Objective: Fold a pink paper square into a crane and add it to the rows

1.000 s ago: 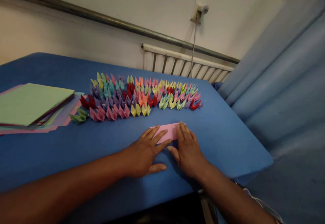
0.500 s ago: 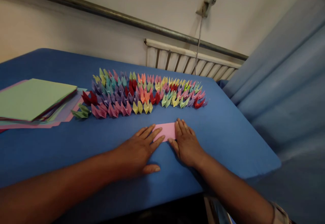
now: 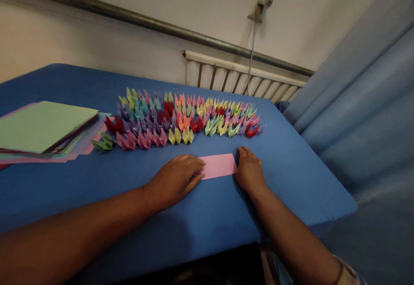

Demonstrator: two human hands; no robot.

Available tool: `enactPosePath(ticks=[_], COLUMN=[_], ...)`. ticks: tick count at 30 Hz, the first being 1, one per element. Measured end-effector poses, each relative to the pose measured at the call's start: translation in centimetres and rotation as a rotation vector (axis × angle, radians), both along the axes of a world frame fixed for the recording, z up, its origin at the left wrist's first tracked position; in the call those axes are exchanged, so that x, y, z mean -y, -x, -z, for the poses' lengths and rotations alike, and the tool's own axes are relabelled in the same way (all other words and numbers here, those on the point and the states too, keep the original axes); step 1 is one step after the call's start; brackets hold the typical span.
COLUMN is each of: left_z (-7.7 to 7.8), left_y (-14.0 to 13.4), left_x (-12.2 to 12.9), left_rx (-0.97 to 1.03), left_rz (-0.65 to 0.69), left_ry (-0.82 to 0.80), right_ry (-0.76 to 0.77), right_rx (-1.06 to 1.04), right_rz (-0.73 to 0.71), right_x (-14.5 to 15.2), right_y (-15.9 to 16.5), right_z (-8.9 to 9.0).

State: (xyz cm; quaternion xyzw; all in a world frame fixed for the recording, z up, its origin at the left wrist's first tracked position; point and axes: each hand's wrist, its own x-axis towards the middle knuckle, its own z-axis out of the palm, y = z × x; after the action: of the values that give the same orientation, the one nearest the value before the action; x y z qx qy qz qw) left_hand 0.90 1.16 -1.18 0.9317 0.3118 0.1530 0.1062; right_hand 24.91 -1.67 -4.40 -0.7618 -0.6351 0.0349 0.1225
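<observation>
A strip of folded pink paper (image 3: 218,166) lies on the blue-covered table in front of me. My left hand (image 3: 176,177) is closed on its left end, fingers together and thumb along the near edge. At the right end, my right hand (image 3: 250,170) is closed with its fingers curled in, gripping the edge of the strip. The fingertips of the right hand are mostly hidden. Just beyond the paper stand rows of small folded paper figures (image 3: 174,137) in many colours, shaped like cranes.
A stack of coloured paper sheets (image 3: 45,125), pale green on top, rests on the left of the table (image 3: 207,233). A radiator (image 3: 237,73) and a metal pipe (image 3: 155,26) run along the wall behind. A blue curtain (image 3: 365,104) hangs at the right.
Both hands lay flat with fingers spread on the paper; now their fingers are drawn together at its ends. The right hand has moved right, exposing more of the strip.
</observation>
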Motion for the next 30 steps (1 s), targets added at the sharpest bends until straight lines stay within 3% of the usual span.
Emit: enactPosePath(ticks=[6,14,19,25,30], left_z=[0.9,1.5,1.0,0.0,-0.8], left_y=[-1.9,-1.8,-1.5,-0.6,-0.1], left_x=[-1.4,-1.3,-1.1,-0.7,-0.6], left_rx=[0.003,0.051,0.145,0.225,0.229], left_rz=[-0.116,-0.049,-0.001,0.242,0.368], left_ry=[0.061,0.068,0.008,-0.174,-0.286], right_ry=[-0.105,-0.290,-0.358,-0.353,-0.203], right_rx=[-0.294,-0.847,-1.094,-1.260,-1.352], right_rz=[-0.105,-0.086,-0.027,0.040,-0.231], right_x=[-1.3,-2.0,-2.1,-2.0,-1.7], right_y=[0.3,-0.1,-0.2,-1.5,-2.5], right_z=[0.4,2.0,1.0,-0.5,-0.5])
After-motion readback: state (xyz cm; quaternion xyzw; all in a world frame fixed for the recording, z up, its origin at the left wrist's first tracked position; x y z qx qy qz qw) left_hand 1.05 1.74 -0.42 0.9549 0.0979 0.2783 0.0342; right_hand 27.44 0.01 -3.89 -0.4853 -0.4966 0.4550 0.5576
